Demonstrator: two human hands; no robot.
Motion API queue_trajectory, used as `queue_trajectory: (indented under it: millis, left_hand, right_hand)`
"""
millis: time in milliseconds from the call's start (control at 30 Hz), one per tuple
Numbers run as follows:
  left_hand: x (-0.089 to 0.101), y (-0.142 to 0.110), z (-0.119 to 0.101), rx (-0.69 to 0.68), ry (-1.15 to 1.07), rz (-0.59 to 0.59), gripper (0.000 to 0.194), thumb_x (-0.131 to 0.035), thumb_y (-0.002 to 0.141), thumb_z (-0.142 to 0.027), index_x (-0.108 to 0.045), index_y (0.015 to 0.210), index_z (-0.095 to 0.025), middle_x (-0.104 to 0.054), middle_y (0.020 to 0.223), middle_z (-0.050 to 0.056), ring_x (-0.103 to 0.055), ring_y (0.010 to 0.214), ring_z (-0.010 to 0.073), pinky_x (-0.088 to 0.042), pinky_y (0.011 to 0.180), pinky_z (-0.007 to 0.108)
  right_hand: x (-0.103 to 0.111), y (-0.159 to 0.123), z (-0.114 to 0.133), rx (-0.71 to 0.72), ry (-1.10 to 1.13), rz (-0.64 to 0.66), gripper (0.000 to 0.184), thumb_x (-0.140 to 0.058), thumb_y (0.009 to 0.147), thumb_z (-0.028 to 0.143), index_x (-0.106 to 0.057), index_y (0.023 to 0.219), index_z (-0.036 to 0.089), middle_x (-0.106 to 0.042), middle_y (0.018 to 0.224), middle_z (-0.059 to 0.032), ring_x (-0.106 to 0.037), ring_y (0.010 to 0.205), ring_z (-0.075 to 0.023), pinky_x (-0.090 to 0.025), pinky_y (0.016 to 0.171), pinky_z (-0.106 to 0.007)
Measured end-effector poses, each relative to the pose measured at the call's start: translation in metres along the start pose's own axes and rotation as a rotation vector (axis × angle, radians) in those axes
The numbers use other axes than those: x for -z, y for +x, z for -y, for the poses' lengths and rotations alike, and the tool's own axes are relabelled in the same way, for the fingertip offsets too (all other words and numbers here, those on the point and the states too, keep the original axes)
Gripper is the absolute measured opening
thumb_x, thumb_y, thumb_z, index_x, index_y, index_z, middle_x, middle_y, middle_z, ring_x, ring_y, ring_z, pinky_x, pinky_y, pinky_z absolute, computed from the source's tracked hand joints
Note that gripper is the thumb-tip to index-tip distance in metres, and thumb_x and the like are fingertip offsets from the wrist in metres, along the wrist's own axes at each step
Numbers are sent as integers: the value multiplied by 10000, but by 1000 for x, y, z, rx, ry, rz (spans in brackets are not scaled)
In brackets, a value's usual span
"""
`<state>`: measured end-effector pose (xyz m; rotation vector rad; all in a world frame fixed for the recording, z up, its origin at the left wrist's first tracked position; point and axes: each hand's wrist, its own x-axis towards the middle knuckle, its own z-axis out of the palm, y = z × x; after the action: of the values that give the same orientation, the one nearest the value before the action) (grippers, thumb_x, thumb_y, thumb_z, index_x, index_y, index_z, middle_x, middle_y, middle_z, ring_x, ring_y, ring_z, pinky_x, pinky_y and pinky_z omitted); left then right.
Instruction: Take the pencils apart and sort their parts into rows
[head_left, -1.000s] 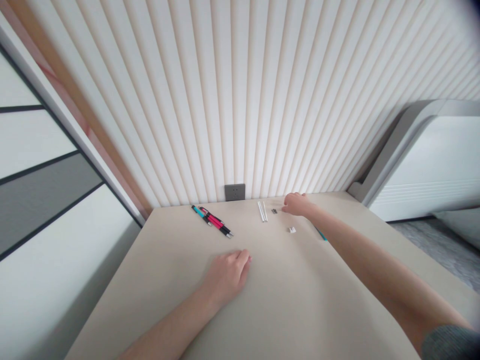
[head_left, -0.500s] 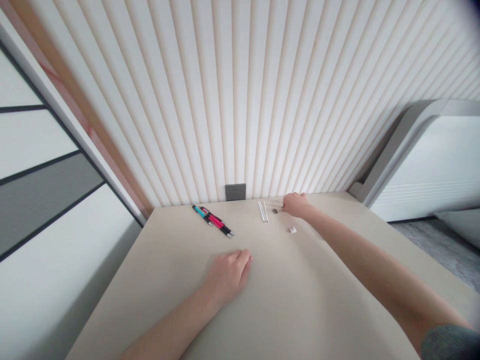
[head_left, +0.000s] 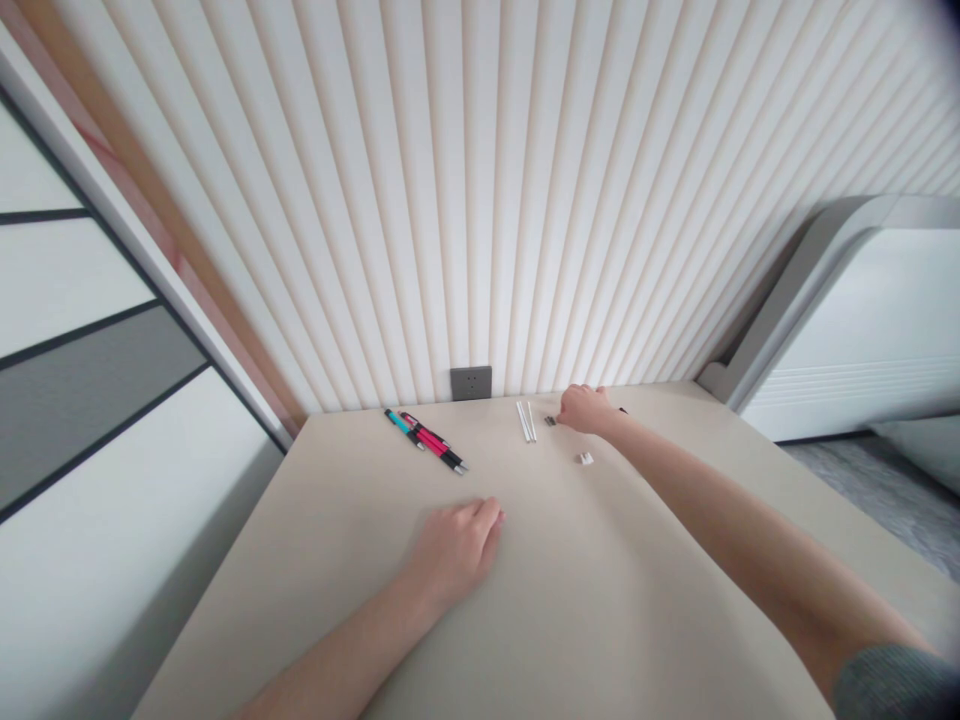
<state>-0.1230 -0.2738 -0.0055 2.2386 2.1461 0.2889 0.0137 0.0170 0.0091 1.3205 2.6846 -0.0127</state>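
My right hand [head_left: 586, 409] lies near the far edge of the beige desk [head_left: 225, 620], its fingers curled and its palm hidden. Just left of those fingers sits a small dark piece [head_left: 550, 421]. A dark tip [head_left: 622, 410] shows beyond the hand, and I cannot tell what it belongs to. A small white block [head_left: 584, 459] lies in front of the hand. Further left are two thin white sticks [head_left: 524, 421] and a bundle of teal and pink pens [head_left: 425, 441]. My left hand [head_left: 457, 548] rests on the desk, holding nothing.
A grey wall socket [head_left: 471, 383] is set in the ribbed white wall behind the desk. A white-and-grey padded unit [head_left: 855, 330] stands to the right above a grey floor [head_left: 885, 480]. Grey-and-white panels [head_left: 75, 350] line the left side.
My right hand has shifted slightly left, closer to the small dark piece, and a dark tip now shows beyond it. My left hand has not visibly moved.
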Motion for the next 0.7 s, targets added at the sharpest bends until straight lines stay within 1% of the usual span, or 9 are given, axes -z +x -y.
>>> queue_trajectory:
  millis: [133,233,333,433,500,600,700]
  left_hand:
    - [0,0,0,1,1,4,292,-285,1030,-282,-549,921,-217,-693,830,24,-660,720,191,-413,604,278]
    - [-2,0,0,4,-2,4,289,-286,1030,-287,-545,922,-219,-694,833,22,-664,728,196,-416,608,282]
    - [-3,0,1,3,-2,3,286,-281,1031,-286,-542,932,-222,-695,842,20,-666,731,201,-417,607,288]
    - [-3,0,1,-2,-3,5,285,-277,1031,-282,-539,934,-222,-693,840,20,-663,728,199,-414,610,287]
    - [-3,0,1,-2,-2,6,287,-277,1032,-284,-538,929,-221,-691,833,21,-660,723,195,-410,611,283]
    - [-2,0,0,4,3,5,291,-278,1032,-290,-537,920,-220,-689,824,22,-656,714,193,-402,604,281]
    - [-2,0,0,3,4,3,294,-276,1034,-293,-536,919,-220,-688,822,19,-655,713,193,-399,602,282]
  right_hand:
    - [-1,4,3,-2,36,9,227,-578,869,300,-729,954,152,-653,1153,-170,-558,1129,-334,-380,937,-492]
    - [1,5,0,25,70,20,272,-527,903,320,-734,959,152,-674,1118,-170,-590,1088,-329,-411,913,-463]
    - [5,5,-6,135,111,31,283,-515,918,333,-721,1070,211,-663,1184,-127,-593,1109,-299,-418,925,-406]
    - [9,4,-13,293,139,64,302,-618,867,362,-692,1153,298,-627,1273,-64,-559,1178,-278,-394,970,-370]
    - [10,3,-15,372,140,87,368,-674,829,352,-674,1196,317,-611,1301,-57,-528,1223,-288,-365,1006,-378]
    - [7,3,-16,439,131,112,437,-695,813,306,-651,1247,315,-626,1281,-67,-524,1229,-297,-337,1024,-395]
    - [4,7,-15,459,121,127,427,-690,812,280,-662,1238,296,-655,1240,-70,-562,1180,-293,-350,1001,-390]
